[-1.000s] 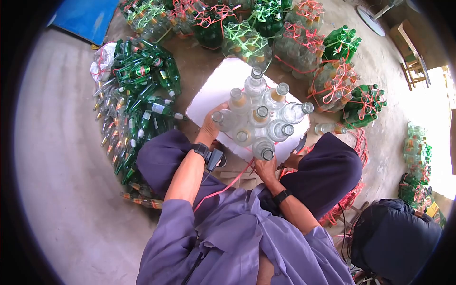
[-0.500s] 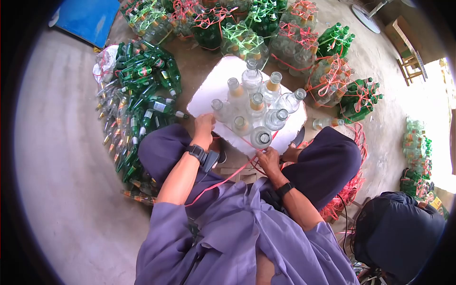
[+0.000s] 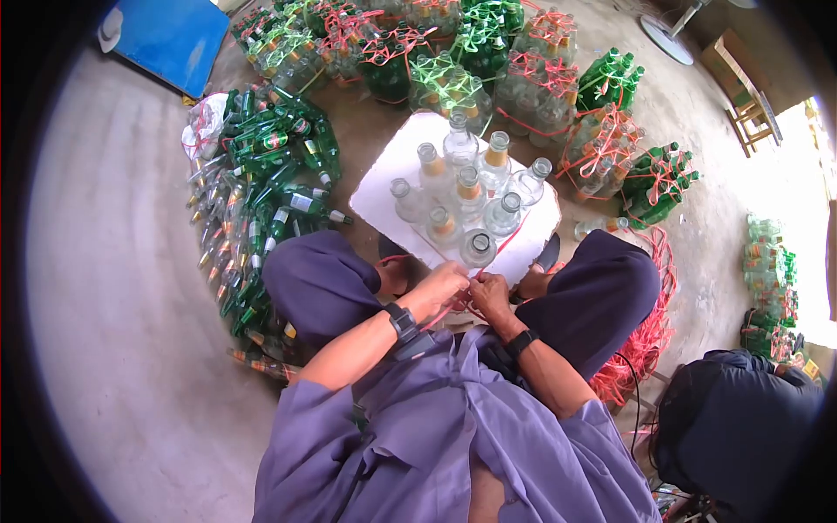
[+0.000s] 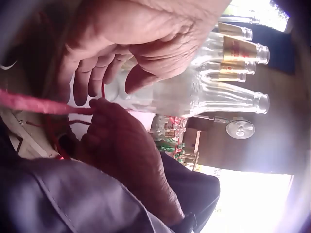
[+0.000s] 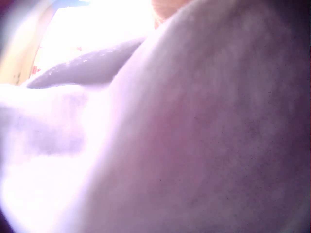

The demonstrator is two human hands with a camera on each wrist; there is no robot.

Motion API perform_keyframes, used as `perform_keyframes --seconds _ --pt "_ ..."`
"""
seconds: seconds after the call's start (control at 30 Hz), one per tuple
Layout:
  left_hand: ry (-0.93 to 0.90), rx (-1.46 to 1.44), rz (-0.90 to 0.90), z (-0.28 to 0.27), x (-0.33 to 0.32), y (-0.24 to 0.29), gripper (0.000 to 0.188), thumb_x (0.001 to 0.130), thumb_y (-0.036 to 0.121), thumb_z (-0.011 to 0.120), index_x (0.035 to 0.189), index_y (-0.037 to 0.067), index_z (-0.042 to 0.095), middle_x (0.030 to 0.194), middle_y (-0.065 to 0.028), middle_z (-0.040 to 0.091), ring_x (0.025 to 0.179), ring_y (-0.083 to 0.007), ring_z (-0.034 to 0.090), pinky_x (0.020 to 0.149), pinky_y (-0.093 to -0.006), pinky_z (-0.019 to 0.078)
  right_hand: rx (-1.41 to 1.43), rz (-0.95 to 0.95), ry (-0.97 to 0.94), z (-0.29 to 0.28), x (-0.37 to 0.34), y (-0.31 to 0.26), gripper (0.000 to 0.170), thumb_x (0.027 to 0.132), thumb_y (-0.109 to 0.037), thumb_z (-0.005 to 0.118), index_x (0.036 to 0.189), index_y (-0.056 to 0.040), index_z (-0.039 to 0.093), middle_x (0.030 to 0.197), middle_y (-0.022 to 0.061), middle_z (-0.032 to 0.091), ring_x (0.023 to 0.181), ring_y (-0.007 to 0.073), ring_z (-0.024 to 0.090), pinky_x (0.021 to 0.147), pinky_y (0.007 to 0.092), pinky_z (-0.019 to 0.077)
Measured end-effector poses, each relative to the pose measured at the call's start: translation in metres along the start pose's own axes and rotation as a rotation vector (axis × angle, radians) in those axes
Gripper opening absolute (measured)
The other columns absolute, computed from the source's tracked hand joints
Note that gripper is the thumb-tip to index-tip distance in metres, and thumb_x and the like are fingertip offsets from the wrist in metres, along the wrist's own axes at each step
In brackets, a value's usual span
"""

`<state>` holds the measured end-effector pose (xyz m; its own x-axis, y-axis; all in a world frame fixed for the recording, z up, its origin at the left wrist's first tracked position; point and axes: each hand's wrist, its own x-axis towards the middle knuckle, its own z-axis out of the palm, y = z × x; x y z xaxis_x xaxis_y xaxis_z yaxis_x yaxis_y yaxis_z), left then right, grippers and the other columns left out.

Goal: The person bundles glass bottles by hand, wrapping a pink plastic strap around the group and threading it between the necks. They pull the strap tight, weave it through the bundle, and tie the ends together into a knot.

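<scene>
Several clear glass bottles (image 3: 478, 248) stand upright in a cluster on a white board (image 3: 384, 187), some with gold neck labels. Red plastic strap (image 4: 43, 103) runs to the near corner of the group. My right hand (image 3: 493, 296) pinches it between thumb and fingers, just below the nearest bottle. Beside it is my left hand (image 3: 443, 286), its loosely bent fingers and thumb apart in the left wrist view, close over the strap and beside the bottle bases. Only blurred cloth (image 5: 204, 126) fills most of the right wrist view.
Loose green and clear bottles (image 3: 270, 166) lie piled on the left. Strapped bottle bundles (image 3: 449, 87) stand in an arc behind the board. A tangle of red strap (image 3: 641, 349) lies by the right knee, and a dark covered object (image 3: 732, 427) sits at lower right.
My left hand has left the bottles' left side and come over beside my right hand at the near corner. The right hand stays at the strap. The bottles now stand slightly more spread.
</scene>
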<state>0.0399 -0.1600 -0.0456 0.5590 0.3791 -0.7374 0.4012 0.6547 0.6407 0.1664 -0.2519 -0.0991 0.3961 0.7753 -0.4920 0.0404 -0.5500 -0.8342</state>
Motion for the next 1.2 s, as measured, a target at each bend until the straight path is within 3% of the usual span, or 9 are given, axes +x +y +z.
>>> perform_keyframes --seconds 0.1,0.17,0.27,0.37,0.5,0.8,0.87,0.97,1.2 --pt "0.1 0.005 -0.022 0.001 0.004 0.0 0.033 0.083 0.013 0.063 0.112 -0.001 0.062 0.092 -0.0129 0.062 0.071 -0.023 0.063 0.052 -0.0353 0.0463 -0.122 -0.078 -0.116 -0.006 0.002 0.004 0.027 0.088 -0.018 0.064 0.081 0.0075 0.068 0.062 0.009 0.062 0.049 0.0162 0.061 0.047 0.0322 0.0482" --pt "0.183 0.162 -0.051 -0.003 0.006 0.002 0.021 0.081 0.014 0.065 0.094 -0.003 0.067 0.076 -0.0088 0.06 0.065 -0.0198 0.058 0.046 -0.0361 0.0382 0.039 0.059 -0.081 -0.008 -0.006 -0.012 0.028 0.09 -0.019 0.065 0.08 0.0068 0.066 0.064 0.007 0.06 0.049 0.0143 0.059 0.046 0.0298 0.0468" --pt "0.192 0.043 0.004 0.005 -0.018 0.018 0.017 0.08 0.017 0.069 0.078 -0.001 0.067 0.064 -0.0041 0.054 0.059 -0.0171 0.051 0.047 -0.0358 0.0339 0.339 0.181 -0.119 -0.009 -0.003 -0.005 0.028 0.092 -0.021 0.066 0.083 0.0051 0.066 0.066 0.0043 0.057 0.048 0.0122 0.055 0.046 0.0272 0.0448" --pt "0.146 -0.06 0.028 0.004 -0.023 0.014 0.024 0.077 0.025 0.078 0.088 0.01 0.063 0.072 0.0023 0.053 0.058 -0.0067 0.042 0.046 -0.0241 0.027 0.394 0.178 -0.118 -0.016 -0.005 -0.01 0.025 0.093 -0.021 0.067 0.086 0.0033 0.067 0.066 0.0031 0.057 0.048 0.0114 0.052 0.046 0.0258 0.0433" --pt "0.206 0.059 0.014 -0.009 -0.003 -0.007 0.021 0.079 0.024 0.078 0.084 0.011 0.061 0.068 0.0046 0.05 0.054 -0.006 0.038 0.045 -0.0238 0.0253 0.405 0.232 -0.094 -0.023 -0.01 -0.024 0.026 0.093 -0.021 0.067 0.09 0.0046 0.068 0.066 0.0032 0.056 0.048 0.0115 0.052 0.046 0.0256 0.0432" --pt "0.194 -0.319 0.03 -0.009 0.003 -0.008 0.014 0.085 0.018 0.074 0.09 0.008 0.064 0.062 0.0068 0.045 0.046 -0.0049 0.032 0.042 -0.0242 0.0199 0.268 0.216 -0.196 -0.024 -0.007 -0.008 0.02 0.087 -0.014 0.067 0.086 0.0058 0.071 0.064 0.0034 0.056 0.045 0.0113 0.049 0.041 0.0281 0.037" --pt "0.198 -0.323 0.066 -0.006 0.002 -0.005 0.016 0.084 0.015 0.072 0.097 0.007 0.067 0.061 0.0067 0.044 0.046 -0.0051 0.032 0.043 -0.024 0.0199 -0.024 -0.243 -0.257 -0.024 0.0 0.015 0.021 0.087 -0.016 0.067 0.083 0.0042 0.072 0.064 0.0027 0.058 0.046 0.0105 0.049 0.041 0.0279 0.0369" --pt "0.235 -0.422 0.07 -0.007 0.0 -0.002 0.02 0.083 0.013 0.072 0.101 0.007 0.066 0.061 0.0061 0.045 0.046 -0.005 0.033 0.043 -0.0232 0.021 0.022 0.017 -0.214 -0.022 -0.004 0.0 0.021 0.086 -0.016 0.067 0.081 0.0032 0.072 0.064 0.002 0.058 0.046 0.0099 0.049 0.042 0.027 0.0367" --pt "0.245 -0.426 0.156 -0.004 -0.011 -0.002 0.024 0.083 0.011 0.07 0.106 0.008 0.063 0.063 0.0042 0.049 0.046 -0.0046 0.034 0.042 -0.0228 0.022 0.019 -0.022 -0.267 -0.025 -0.01 -0.019 0.024 0.088 -0.019 0.067 0.084 0.004 0.072 0.064 0.003 0.058 0.047 0.0103 0.05 0.042 0.0249 0.0366"
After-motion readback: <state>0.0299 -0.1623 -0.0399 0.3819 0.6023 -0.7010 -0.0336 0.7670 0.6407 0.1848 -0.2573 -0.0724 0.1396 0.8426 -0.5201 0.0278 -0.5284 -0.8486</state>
